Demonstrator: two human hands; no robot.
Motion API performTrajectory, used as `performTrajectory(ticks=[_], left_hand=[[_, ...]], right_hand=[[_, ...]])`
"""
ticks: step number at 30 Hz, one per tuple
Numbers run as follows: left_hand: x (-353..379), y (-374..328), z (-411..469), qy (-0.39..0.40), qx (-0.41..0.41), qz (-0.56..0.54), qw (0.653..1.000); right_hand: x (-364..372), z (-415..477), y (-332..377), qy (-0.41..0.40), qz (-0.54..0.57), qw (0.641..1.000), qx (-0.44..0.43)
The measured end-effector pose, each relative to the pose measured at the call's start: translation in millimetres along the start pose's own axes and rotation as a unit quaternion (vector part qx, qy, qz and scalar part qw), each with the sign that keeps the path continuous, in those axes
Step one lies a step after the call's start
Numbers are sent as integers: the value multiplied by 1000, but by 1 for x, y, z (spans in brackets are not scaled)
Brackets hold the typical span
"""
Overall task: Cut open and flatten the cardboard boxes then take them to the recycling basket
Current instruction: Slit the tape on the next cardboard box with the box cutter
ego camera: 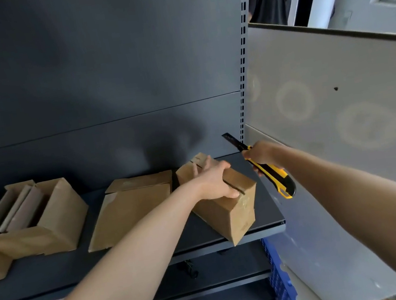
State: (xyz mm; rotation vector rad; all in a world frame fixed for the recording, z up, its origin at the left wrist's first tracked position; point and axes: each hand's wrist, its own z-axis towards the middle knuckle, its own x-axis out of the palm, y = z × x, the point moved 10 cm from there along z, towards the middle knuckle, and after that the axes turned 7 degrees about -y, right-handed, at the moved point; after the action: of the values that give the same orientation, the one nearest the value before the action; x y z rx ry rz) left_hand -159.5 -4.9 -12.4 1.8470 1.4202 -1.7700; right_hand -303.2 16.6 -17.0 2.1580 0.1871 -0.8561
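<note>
the dark shelf (205,236) carries an opened box (54,214) at the left, a flattened box (129,212) in the middle, and the small box (229,207) at its right end, one corner overhanging the edge. my left hand (216,182) is closed over its top seam. my right hand (261,155) grips the yellow utility knife (270,172), blade out, just beside it. i judge a slip could run the blade into my left fingers, or tip the box off. no readable writing.
</note>
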Motion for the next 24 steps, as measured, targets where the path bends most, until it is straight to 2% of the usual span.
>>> performTrajectory(ticks=[2,4,6,8,11,14,19,24], left_hand=[[-8,4,-4,-72,-63,23,995],[-20,13,-12,-144,-150,80,975],[-28,25,-16,-172,-206,108,957],[-28,27,-7,-170,-177,86,966],[-23,19,3,-131,-93,-42,986],[-22,21,3,-84,-70,-45,993],[-14,40,-1,-46,-145,-12,988],[-11,41,-6,-41,-137,36,989]], right_hand=[[5,-1,-1,16,5,1000,8],[11,-2,-3,38,5,999,19],[15,-5,-6,56,11,998,28],[20,-9,-9,82,35,995,40],[25,-16,-11,122,65,989,52],[17,-6,-13,78,52,994,47],[-6,8,0,-7,-52,998,-43],[-18,0,28,-56,-256,950,-171]])
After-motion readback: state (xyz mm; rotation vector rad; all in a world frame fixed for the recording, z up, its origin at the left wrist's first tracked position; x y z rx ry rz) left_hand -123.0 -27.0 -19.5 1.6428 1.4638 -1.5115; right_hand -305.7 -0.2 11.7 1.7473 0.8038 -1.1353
